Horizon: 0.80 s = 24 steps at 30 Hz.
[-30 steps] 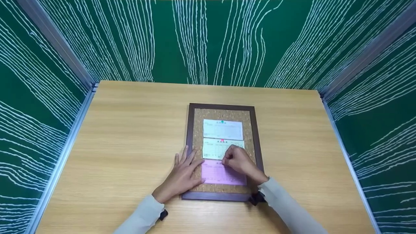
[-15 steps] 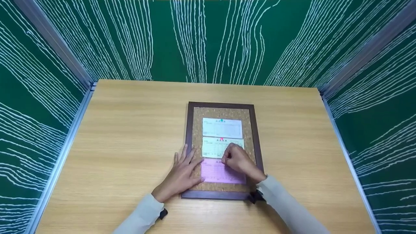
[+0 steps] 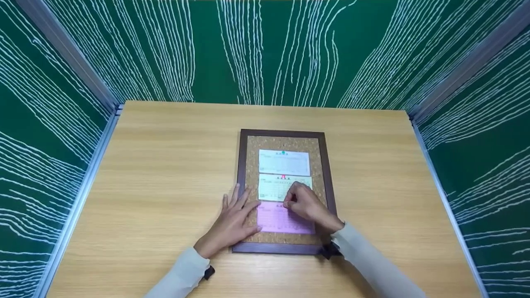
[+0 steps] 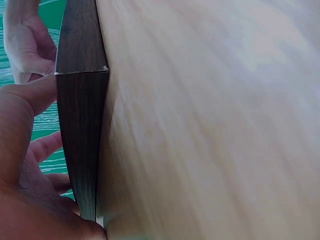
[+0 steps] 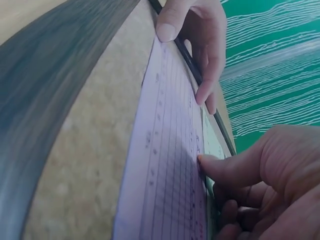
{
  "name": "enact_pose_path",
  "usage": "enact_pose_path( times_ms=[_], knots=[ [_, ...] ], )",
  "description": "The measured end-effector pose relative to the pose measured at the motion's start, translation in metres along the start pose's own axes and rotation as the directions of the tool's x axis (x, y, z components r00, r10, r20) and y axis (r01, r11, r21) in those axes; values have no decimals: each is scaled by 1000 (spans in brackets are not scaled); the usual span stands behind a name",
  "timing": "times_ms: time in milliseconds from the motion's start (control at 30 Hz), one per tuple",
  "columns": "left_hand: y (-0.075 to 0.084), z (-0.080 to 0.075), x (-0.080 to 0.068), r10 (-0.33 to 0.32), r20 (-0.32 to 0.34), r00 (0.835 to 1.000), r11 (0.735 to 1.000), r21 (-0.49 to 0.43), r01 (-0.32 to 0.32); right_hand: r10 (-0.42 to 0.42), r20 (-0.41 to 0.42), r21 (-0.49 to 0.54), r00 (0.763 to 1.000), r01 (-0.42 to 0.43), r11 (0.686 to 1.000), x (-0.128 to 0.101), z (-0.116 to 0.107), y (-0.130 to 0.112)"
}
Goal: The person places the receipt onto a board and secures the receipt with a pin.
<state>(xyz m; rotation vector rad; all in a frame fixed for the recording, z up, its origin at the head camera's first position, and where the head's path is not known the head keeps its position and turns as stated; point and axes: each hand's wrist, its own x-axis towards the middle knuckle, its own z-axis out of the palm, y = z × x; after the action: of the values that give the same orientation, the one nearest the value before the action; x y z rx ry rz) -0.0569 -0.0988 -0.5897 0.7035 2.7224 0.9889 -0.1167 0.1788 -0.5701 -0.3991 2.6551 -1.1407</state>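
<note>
A corkboard (image 3: 275, 239) in a dark frame lies on the table with three printed paper slips in a column. The white slip (image 3: 285, 163) has a green push pin (image 3: 283, 152) at its top; the pale green slip (image 3: 269, 188) has a red push pin (image 3: 283, 176). Below them lies the pink slip (image 3: 277, 221). My left hand (image 3: 230, 223) is spread over the board's left edge, thumb and index finger on the pink slip's left corners. My right hand (image 3: 305, 202) pinches a mostly hidden push pin at the pink slip's top edge; an orange bit (image 5: 200, 158) shows at the thumb tip.
The wooden table (image 3: 174, 157) extends around the board. Green walls (image 3: 211, 62) with white wavy lines rise behind it and at both sides, with metal rails (image 3: 78, 182) along the table's side edges.
Both hands stay in nearly the same places. The right wrist and forearm have shifted slightly to the right, while its fingers remain at the pink slip's top edge.
</note>
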Motion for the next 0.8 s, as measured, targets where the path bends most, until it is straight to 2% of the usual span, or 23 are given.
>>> enact_pose_path(
  times_ms=[133, 233, 367, 600, 800],
  knots=[
    [1, 0, 0, 1, -8, 1000, 1000, 2, -1, -103, 29, -21, 994, 104, 994, -1, -4, 4],
    [1, 0, -1, 3, -10, 1000, 1000, 1, -3, -194, 36, -31, 980, 195, 980, -3, -5, 11],
    [1, 0, 0, 6, -10, 1000, 1000, -8, -6, -270, 38, -72, 962, 273, 959, -6, -5, 17],
    [1, 1, 0, 3, -5, 1000, 1000, 4, -3, -349, 34, -129, 936, 351, 927, -9, -3, 23],
    [1, 1, 1, -2, -6, 1000, 1000, -4, 2, -359, 48, -124, 932, 362, 924, -9, -4, 25]
  ],
)
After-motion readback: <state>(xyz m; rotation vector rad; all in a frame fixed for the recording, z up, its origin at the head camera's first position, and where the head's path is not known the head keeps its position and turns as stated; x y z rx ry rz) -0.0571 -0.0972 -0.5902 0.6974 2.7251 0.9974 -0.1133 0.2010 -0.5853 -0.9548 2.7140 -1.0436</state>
